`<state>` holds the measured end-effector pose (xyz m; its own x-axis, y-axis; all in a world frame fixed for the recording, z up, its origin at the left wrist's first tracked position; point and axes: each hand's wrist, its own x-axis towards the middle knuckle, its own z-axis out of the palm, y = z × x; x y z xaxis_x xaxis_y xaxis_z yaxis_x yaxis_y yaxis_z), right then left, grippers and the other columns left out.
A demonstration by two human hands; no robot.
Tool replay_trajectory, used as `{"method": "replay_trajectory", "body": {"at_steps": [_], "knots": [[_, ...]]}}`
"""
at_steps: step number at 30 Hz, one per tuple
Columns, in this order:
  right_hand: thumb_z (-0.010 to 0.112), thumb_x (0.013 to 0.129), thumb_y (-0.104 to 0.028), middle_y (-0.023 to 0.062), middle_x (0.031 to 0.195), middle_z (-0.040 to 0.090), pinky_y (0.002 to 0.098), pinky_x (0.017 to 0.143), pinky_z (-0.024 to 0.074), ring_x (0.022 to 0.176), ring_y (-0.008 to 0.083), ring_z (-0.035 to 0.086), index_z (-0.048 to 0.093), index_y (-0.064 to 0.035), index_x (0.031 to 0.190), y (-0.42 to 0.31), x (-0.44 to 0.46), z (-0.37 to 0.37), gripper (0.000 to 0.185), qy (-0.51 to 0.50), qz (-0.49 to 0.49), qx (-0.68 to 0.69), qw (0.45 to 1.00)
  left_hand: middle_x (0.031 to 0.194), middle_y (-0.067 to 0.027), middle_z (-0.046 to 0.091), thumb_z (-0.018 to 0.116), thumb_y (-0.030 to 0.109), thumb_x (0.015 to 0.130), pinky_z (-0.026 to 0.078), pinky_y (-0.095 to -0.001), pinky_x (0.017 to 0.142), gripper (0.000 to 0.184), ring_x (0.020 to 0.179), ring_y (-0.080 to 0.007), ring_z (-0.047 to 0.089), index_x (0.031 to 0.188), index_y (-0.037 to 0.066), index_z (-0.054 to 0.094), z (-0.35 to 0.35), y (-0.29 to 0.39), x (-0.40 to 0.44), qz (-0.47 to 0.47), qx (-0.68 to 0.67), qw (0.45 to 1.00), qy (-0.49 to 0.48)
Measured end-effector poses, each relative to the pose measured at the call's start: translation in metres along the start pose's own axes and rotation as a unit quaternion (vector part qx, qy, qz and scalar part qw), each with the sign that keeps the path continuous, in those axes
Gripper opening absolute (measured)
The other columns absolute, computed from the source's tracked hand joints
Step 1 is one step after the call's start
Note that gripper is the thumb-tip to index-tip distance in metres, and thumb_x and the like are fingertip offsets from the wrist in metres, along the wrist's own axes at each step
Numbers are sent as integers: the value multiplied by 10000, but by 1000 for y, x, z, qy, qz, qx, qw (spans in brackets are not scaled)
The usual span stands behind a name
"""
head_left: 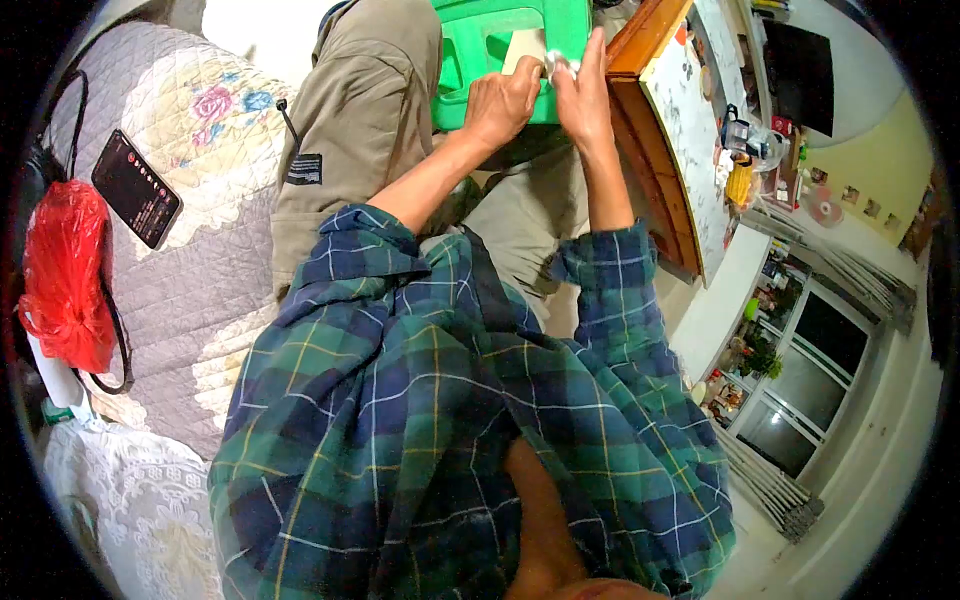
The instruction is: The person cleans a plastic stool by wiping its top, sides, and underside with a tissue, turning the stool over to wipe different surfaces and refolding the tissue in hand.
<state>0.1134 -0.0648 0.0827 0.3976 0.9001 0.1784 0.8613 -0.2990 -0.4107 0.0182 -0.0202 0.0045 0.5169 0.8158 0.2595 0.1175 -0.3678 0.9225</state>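
Pinching one pale piece (526, 45): one left hand (503, 104)

1. Quilted cover (215, 290), grey and cream, floral patch: dark-screened phone (137, 189) lying screen up; red plastic bag (68, 280) near edge; black cord (126, 350) beside bag; white lace cloth (140, 510) overlapping cover.
2. Marble-pattern tabletop (690, 130), wooden side: yellow item (739, 183) among small clutter, too small to tell.
3. Green plastic stand (458, 112): pale flat piece (524, 46) over it; contact unclear.
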Motion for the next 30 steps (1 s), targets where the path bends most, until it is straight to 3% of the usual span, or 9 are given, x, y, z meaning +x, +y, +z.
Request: {"method": "replay_trajectory", "body": {"at_steps": [3,8,13,17,19,21,24,27,30], "knots": [[472,881,-129,277,1463,187,375,1099,203,1367,364,206,137,82,1407,-7,37,2,659,15,-28,44,999,628,-203,585,466,208,930,437,-518,513,119,591,-415,579,1001,121,507,-1,0,0,12,3,1000,-6],[460,901,-256,287,1456,179,422,1054,293,1281,452,308,90,72,1415,4,116,18,714,10,-15,-48,999,637,-195,588,452,196,938,440,-503,512,113,581,-407,574,982,107,507,0,-2,3,20,10,1000,7],[463,896,-331,277,1451,200,482,1015,333,1234,465,354,80,70,1416,-30,170,33,760,21,126,-91,988,639,-197,588,445,197,943,433,-504,511,124,575,-403,573,969,94,510,-11,0,5,20,18,1000,14],[414,927,-274,283,1443,213,464,989,356,1236,443,374,88,75,1414,-33,117,29,682,64,30,-67,995,669,-203,594,446,194,944,438,-497,530,137,601,-409,576,992,84,514,-12,-5,0,-12,13,1000,-5],[447,913,-191,266,1327,396,451,913,410,1135,411,472,351,62,1320,-37,64,26,489,169,-65,-83,980,706,-207,596,449,196,947,442,-488,548,156,628,-415,577,998,72,528,-11,-9,6,-8,-32,999,17],[467,888,-107,302,1416,264,417,1072,257,1297,425,306,204,102,1378,-29,14,17,594,93,-52,-73,992,734,-207,596,449,211,953,445,-470,558,182,651,-412,583,973,59,547,-9,-11,4,-19,-61,997,31],[441,895,-62,285,1408,299,421,1052,296,1282,400,349,288,88,1358,-19,-53,13,510,131,-59,-34,989,735,-194,593,445,236,960,450,-440,559,218,660,-393,592,959,48,556,-10,-12,4,-27,-69,997,25],[427,904,-37,238,1386,376,394,1043,327,1256,354,406,357,69,1331,-16,-94,-1,445,118,18,71,990,719,-170,618,432,258,959,452,-456,568,233,666,-388,601,925,66,561,-13,-3,7,-30,-80,996,36],[412,929,-29,190,1221,531,359,925,460,1088,280,556,430,10,1296,-8,-107,-18,370,193,194,434,859,653,-149,583,452,288,947,436,-399,563,315,598,-309,589,852,14,574,-20,7,14,-36,-136,989,39]]}}
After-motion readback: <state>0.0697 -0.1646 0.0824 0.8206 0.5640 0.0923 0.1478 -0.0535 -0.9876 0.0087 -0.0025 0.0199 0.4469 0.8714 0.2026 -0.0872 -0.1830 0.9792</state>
